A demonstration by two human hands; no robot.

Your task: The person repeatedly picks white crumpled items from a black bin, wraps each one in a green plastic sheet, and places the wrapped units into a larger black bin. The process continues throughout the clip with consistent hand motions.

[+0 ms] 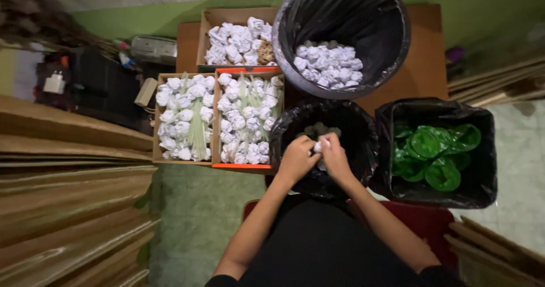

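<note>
While both hands meet at the frame's centre above a black-lined bin (363, 151), the left hand (297, 159) and right hand (335, 155) pinch a small white paper ball (318, 146) between clenched fingertips; boxes of white bundles (218, 117) sit left.

Both forearms reach forward from the near edge and converge toward the middle of the scene. The left hand (296, 159) and right hand (335, 156) meet, knuckles up, fingers curled inward and touching each other. The 2 wrists bend slightly down. Both arms are bare to the elbows.
</note>
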